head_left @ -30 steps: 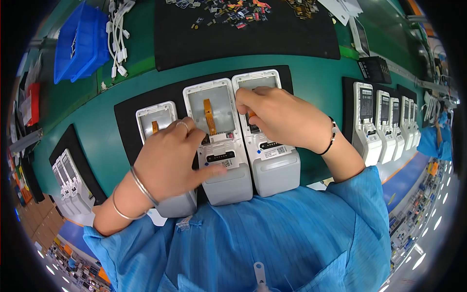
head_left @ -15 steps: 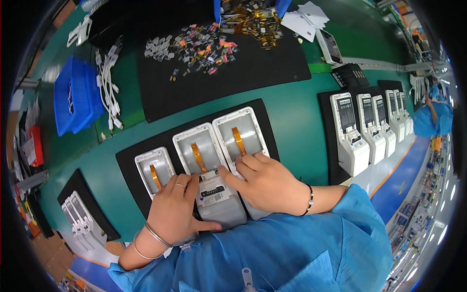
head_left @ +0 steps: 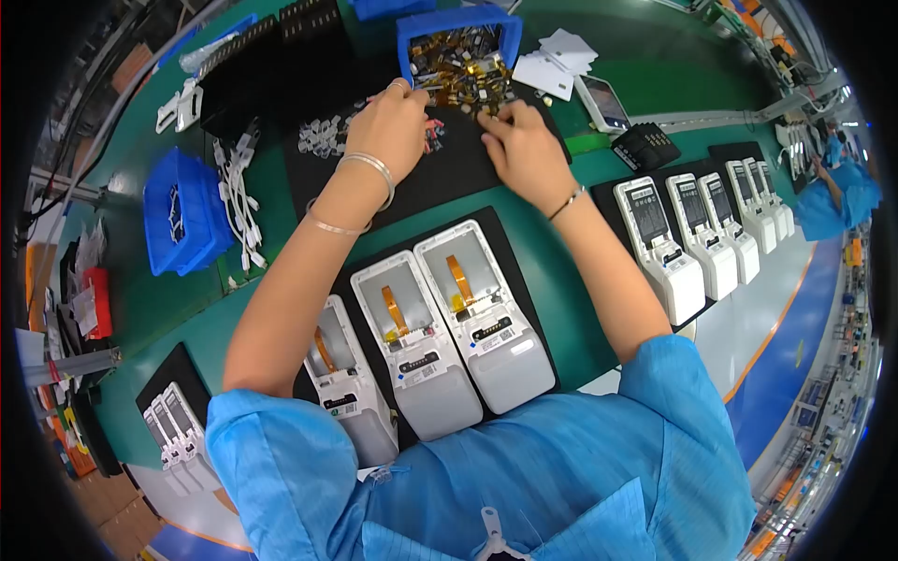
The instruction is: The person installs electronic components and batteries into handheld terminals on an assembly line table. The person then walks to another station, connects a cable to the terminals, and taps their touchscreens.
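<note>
In the head view, the left hand (head_left: 388,131) bends over a scatter of small pieces (head_left: 434,136) and the right hand (head_left: 530,154), fingers curled, is beside gold-brown parts (head_left: 468,70) in a blue bin (head_left: 513,37); whether either grips anything, I cannot tell. Three white-and-grey devices (head_left: 418,351) lie side by side between the forearms, nearer the torso

Beyond and between the left hand (head_left: 388,131) and right hand (head_left: 531,154): blue rectangular plastic bin (head_left: 512,42), containing small amber flat parts (head_left: 468,67). Below both hands: black rectangular mat (head_left: 449,182). Nearer the body: three white-and-grey boxy plastic terminals (head_left: 435,402), side by side. Leftward: slender white cables (head_left: 241,206).
</note>
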`<act>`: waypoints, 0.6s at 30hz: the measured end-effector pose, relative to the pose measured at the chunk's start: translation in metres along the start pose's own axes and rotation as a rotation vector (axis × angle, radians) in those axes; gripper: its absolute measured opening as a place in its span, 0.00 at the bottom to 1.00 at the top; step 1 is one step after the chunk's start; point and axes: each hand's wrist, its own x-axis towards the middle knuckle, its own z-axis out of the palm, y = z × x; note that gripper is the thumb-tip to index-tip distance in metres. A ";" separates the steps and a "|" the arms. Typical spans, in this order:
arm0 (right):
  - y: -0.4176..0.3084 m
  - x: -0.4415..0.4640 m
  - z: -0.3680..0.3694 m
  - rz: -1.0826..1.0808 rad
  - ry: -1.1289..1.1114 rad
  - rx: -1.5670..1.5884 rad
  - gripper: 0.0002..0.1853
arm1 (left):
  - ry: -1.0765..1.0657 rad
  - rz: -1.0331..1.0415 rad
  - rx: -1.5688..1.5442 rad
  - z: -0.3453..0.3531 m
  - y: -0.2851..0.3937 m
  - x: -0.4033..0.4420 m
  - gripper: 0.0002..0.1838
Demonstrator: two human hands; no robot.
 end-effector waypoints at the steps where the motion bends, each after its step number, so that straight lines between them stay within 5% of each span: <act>1: -0.003 -0.003 -0.003 -0.022 0.001 -0.020 0.14 | -0.017 -0.023 0.047 0.003 -0.002 0.009 0.09; 10: -0.001 -0.020 -0.010 0.054 0.035 0.139 0.10 | -0.081 0.032 0.226 0.027 -0.011 0.038 0.09; 18: -0.010 -0.002 0.001 0.199 0.082 0.117 0.11 | -0.008 -0.200 0.085 0.021 0.009 0.036 0.15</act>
